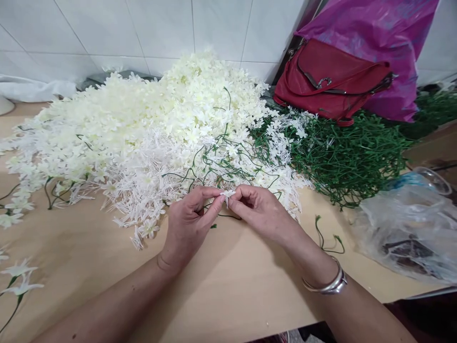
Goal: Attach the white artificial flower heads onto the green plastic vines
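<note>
My left hand (189, 224) and my right hand (259, 212) meet at the table's middle, both pinched on one small white plastic flower piece (227, 194) held between the fingertips. A thin green stem (228, 216) trails beneath them. Just beyond the fingers lies a large heap of cream-white artificial flowers (160, 124) with white spiky stamen pieces (143, 186) at its near edge. A silver bangle (326, 286) circles my right wrist.
A tangle of green plastic stems (350, 152) lies to the right of the heap. Behind it sit a red handbag (330, 81) and a purple plastic bag (374, 28). A clear plastic bag (407, 228) lies at right on the wooden table (232, 286). Finished flowers (19, 276) rest at left.
</note>
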`<action>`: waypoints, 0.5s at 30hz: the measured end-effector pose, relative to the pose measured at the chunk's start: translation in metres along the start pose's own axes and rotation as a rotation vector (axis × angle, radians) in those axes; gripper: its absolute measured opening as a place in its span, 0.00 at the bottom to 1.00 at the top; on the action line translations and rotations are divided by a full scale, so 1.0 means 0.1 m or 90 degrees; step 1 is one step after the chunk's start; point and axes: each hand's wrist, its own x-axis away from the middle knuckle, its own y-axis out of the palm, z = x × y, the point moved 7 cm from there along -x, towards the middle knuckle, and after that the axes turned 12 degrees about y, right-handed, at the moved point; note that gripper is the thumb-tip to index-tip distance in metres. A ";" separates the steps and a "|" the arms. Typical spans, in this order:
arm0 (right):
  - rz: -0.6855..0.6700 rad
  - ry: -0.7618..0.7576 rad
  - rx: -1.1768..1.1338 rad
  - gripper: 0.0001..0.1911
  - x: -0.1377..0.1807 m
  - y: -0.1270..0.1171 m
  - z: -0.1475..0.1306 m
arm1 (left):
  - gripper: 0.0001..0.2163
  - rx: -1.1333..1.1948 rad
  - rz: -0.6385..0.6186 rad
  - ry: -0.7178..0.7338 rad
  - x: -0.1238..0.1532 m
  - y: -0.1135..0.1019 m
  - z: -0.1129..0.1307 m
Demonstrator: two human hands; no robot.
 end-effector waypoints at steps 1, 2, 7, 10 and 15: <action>0.001 0.002 -0.004 0.11 0.00 -0.01 -0.01 | 0.05 -0.016 0.001 0.017 0.00 0.00 0.03; 0.004 0.003 -0.007 0.11 0.01 -0.02 -0.01 | 0.04 -0.033 0.003 0.036 -0.01 -0.01 0.06; 0.022 -0.021 -0.011 0.10 0.01 -0.05 -0.04 | 0.02 -0.099 0.006 0.125 -0.03 -0.01 0.22; 0.019 -0.062 -0.039 0.10 0.01 -0.04 -0.08 | 0.01 -0.078 0.008 0.095 -0.01 -0.01 0.16; -0.003 -0.083 -0.118 0.12 0.03 -0.01 -0.09 | 0.01 -0.042 0.010 0.047 -0.01 0.00 0.07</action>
